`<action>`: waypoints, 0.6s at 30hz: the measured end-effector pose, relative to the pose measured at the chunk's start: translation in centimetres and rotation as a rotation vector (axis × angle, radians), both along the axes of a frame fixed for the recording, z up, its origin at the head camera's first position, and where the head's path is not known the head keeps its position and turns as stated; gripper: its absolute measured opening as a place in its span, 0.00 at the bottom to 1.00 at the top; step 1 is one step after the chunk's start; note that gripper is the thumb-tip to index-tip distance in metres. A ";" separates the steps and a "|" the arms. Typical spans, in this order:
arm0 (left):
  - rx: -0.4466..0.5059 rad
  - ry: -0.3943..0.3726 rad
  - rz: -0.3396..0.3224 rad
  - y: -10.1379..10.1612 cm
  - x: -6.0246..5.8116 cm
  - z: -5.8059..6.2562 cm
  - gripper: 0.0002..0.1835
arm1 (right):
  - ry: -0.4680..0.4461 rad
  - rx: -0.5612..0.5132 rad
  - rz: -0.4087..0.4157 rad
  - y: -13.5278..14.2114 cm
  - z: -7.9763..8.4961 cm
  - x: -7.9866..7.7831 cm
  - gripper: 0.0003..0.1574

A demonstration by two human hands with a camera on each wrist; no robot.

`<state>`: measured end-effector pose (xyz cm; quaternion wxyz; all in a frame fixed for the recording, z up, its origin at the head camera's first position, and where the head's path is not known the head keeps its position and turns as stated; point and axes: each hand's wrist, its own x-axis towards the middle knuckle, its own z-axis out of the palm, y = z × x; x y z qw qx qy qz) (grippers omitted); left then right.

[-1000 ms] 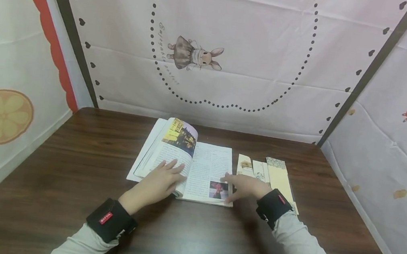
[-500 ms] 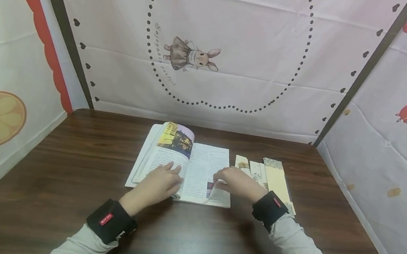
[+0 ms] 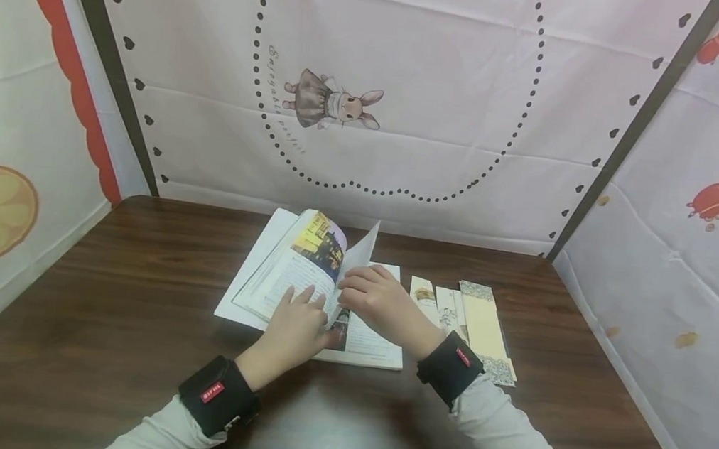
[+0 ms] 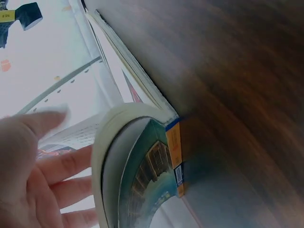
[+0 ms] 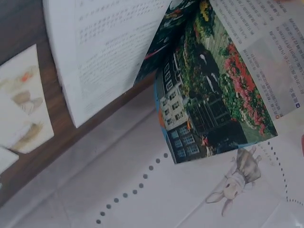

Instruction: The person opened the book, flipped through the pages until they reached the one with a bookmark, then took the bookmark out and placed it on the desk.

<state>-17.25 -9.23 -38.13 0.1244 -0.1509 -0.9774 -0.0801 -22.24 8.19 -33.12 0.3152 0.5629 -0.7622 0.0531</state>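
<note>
A thick paperback book (image 3: 374,347) lies spread on the dark wooden table, its left-hand pages bulging upward. My left hand (image 3: 296,326) rests on the left-hand pages near the bottom, fingers straight and spread. In the left wrist view the same hand (image 4: 42,185) lies against the curved pages, beside the orange-and-blue spine (image 4: 175,147). With curled fingers my right hand (image 3: 381,305) holds a raised page (image 3: 360,248) near the middle of the book. The right wrist view has this page's garden photo (image 5: 213,90) standing up; no fingers show there.
Several bookmark-like paper strips (image 3: 482,317), cream and white with printed patterns, lie right of the book. A white printed cloth (image 3: 447,104) rises behind the table (image 3: 135,290), with more cloth on both sides.
My right hand has taken the right page by its lower outer corner, raised it and carried it left toward the fold. My left hand stays on the left pages, shifting slightly right.
</note>
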 end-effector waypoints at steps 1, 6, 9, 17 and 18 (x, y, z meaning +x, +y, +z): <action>0.010 0.010 0.006 0.1 0.0 0.0 0.17 | 0.010 -0.007 -0.005 0.0 0.0 0.0 0.12; 0.051 0.052 0.035 0.1 0.0 0.0 0.11 | -0.052 -0.069 -0.076 0.5 -0.2 0.0 0.17; 0.093 0.026 0.070 -0.2 -0.2 0.1 0.15 | -0.218 -0.073 -0.173 1.0 -0.6 0.0 0.26; 0.435 -0.087 0.177 -2.1 -0.3 0.8 0.21 | -0.816 0.347 -0.502 2.9 -3.2 -0.1 0.47; 0.487 -0.102 0.203 -2.5 -0.4 0.9 0.20 | -0.855 0.380 -0.526 3.1 -3.6 -0.2 0.49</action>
